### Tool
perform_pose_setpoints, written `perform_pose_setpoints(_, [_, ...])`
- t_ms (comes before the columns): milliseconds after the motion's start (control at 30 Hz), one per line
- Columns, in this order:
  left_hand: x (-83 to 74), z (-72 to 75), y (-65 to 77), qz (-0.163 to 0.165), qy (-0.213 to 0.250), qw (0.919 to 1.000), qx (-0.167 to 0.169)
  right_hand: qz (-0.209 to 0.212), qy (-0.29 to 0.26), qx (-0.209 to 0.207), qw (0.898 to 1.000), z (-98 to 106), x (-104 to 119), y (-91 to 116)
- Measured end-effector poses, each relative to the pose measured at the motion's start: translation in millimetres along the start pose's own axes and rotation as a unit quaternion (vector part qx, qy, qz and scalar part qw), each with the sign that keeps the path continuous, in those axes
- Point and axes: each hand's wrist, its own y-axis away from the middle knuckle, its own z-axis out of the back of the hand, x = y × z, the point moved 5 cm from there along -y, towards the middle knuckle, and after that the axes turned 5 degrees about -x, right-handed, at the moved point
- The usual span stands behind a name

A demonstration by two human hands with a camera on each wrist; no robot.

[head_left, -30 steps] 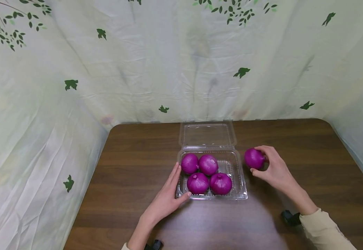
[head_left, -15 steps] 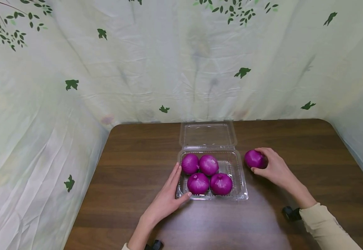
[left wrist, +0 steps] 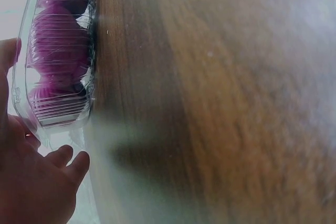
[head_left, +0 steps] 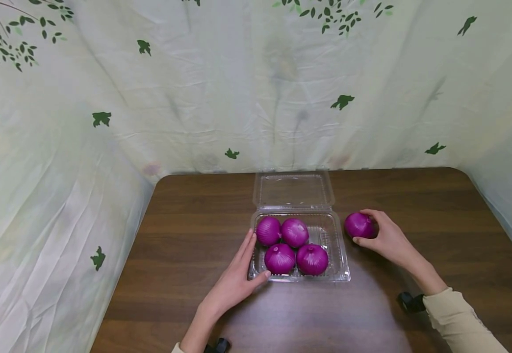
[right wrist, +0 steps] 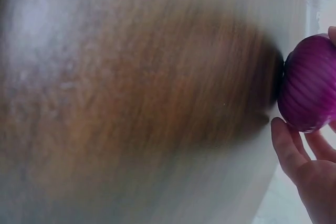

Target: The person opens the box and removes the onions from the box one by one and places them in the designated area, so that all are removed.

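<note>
A clear plastic clamshell container (head_left: 333, 262) lies on the table with its lid (head_left: 293, 191) folded back. Several red onions (head_left: 279, 259) sit inside it, and bare plastic shows along its right side. My left hand (head_left: 234, 282) rests against the container's left side with straight fingers, its thumb by the front left corner. To the right of the container, one more red onion (head_left: 359, 225) is on the table. My right hand (head_left: 388, 238) holds this onion from its right side, thumb in front and fingers behind. In the right wrist view, the onion (right wrist: 310, 85) has fingertips around its lower part.
The brown wooden table (head_left: 185, 220) has rounded far corners. Right behind it hangs a pale curtain (head_left: 220, 98) with green leaf prints, and it also runs along both sides. A dark wrist camera (head_left: 410, 301) is strapped under the right wrist.
My right hand and the onion have shifted slightly down towards the table from one second ago, then stay nearly still. The left hand and the container keep their places.
</note>
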Motion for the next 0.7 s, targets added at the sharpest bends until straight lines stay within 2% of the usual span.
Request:
perform_pose_setpoints(333, [0.4,-0.4,0.0,-0.003,0.000,1.0000,-0.003,-0.021,-0.003,0.012,1.000,-2.2,-6.7,2.6])
perform_pose_setpoints(700, [1.8,-0.8,-0.9,-0.006,-0.005,1.0000,-0.002,-0.006,-0.010,0.005,1.000,3.7,-1.5,6.6])
